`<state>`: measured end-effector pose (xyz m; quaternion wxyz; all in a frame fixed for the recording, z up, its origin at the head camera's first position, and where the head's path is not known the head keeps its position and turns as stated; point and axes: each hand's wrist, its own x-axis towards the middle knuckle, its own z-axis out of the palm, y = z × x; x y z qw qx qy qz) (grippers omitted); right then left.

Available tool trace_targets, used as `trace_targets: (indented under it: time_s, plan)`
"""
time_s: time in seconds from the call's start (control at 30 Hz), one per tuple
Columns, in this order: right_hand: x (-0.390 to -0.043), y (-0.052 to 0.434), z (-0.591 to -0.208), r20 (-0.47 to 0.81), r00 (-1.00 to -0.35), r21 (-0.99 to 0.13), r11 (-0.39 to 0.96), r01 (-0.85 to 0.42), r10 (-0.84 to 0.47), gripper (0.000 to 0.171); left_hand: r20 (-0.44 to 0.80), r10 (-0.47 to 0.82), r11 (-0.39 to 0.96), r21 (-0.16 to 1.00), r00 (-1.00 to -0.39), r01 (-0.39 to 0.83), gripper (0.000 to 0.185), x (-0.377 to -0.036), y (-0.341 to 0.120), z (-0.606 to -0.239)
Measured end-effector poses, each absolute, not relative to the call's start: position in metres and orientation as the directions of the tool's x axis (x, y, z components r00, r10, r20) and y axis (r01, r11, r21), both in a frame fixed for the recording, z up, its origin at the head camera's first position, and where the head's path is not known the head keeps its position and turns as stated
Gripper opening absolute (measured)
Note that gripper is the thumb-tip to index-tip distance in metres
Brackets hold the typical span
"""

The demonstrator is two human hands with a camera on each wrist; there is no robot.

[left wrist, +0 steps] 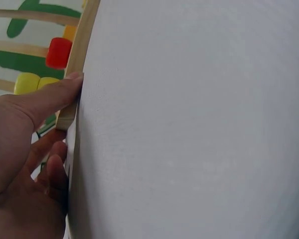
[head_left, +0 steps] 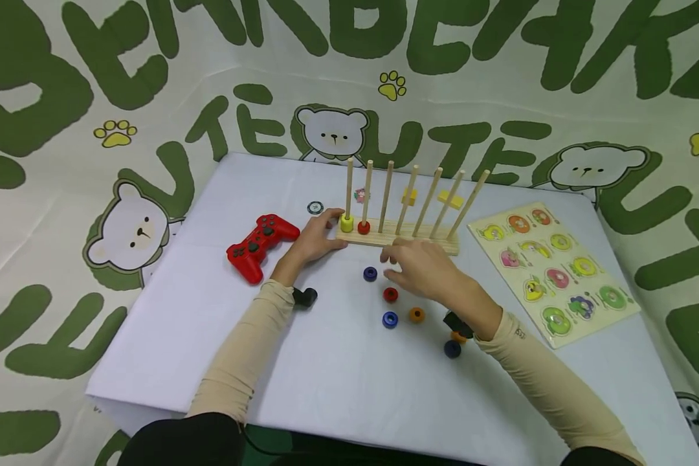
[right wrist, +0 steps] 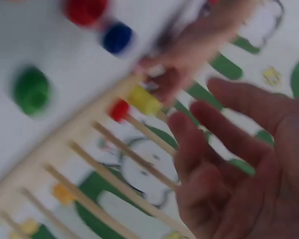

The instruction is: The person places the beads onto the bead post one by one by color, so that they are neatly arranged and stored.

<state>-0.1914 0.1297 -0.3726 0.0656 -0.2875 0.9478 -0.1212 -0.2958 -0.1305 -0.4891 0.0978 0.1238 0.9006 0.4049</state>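
A wooden peg rack [head_left: 396, 237] with several upright dowels stands on the table. Two yellow beads [left wrist: 28, 83] sit on its leftmost dowel and one red bead [head_left: 364, 228] on the dowel beside it. My left hand [head_left: 313, 239] holds the rack's left end, thumb along the front edge and fingers round the end. Over the front of the rack's right half hovers my right hand [head_left: 422, 266], fingers loosely bent, holding nothing. Close by lie a dark blue bead [head_left: 370, 274], a loose red bead [head_left: 390, 294] and, in the blurred right wrist view, a green bead [right wrist: 31, 90].
Toward me lie a blue bead [head_left: 389, 319], an orange bead [head_left: 416, 314] and a dark bead [head_left: 452, 349]. A red game controller [head_left: 261, 246] lies left, a fruit puzzle board [head_left: 553, 268] right. Behind the rack are yellow blocks [head_left: 450, 199] and a round chip [head_left: 315, 207].
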Motion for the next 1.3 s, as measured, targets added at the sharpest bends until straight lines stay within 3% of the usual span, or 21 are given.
trace_targets:
  time_s: [0.1,0.17,0.43,0.57,0.7,0.83,1.03,1.3]
  plan:
    - [-0.186,0.135,-0.395,-0.209,-0.791,-0.274,0.811,-0.517,-0.574,0.034,-0.071,0.304,0.636,0.757,-0.950,0.147,0.079,-0.297,-0.130,-0.489]
    - [-0.184,0.138,-0.408,-0.246,-0.771,-0.291,0.803,-0.520,-0.588,0.036,-0.072,0.302,0.641,0.753,-0.951,0.147,0.079,-0.297,-0.131,-0.489]
    - [-0.182,0.145,-0.433,-0.212,-0.740,-0.293,0.764,-0.575,-0.638,0.017,-0.071,0.313,0.638,0.755,-0.947,0.154,0.077,-0.295,-0.130,-0.490]
    - [-0.185,0.145,-0.425,-0.179,-0.769,-0.300,0.778,-0.552,-0.614,0.023,-0.081,0.314,0.642,0.752,-0.946,0.149,0.077,-0.294,-0.127,-0.490]
    - [-0.197,0.143,-0.399,-0.061,-0.819,-0.341,0.783,-0.520,-0.570,0.032,-0.088,0.305,0.657,0.741,-0.948,0.142,0.077,-0.294,-0.128,-0.489]
    - [-0.215,0.136,-0.361,0.157,-0.850,-0.388,0.760,-0.521,-0.503,0.030,-0.085,0.302,0.663,0.734,-0.949,0.145,0.079,-0.295,-0.132,-0.488]
    - [-0.240,0.117,-0.321,0.455,-0.804,-0.407,0.713,-0.571,-0.383,0.032,-0.087,0.294,0.657,0.741,-0.952,0.136,0.079,-0.295,-0.136,-0.486]
    - [-0.266,0.098,-0.315,0.487,-0.806,-0.334,0.781,-0.528,-0.336,0.031,-0.055,0.320,0.642,0.747,-0.946,0.174,0.078,-0.293,-0.131,-0.488]
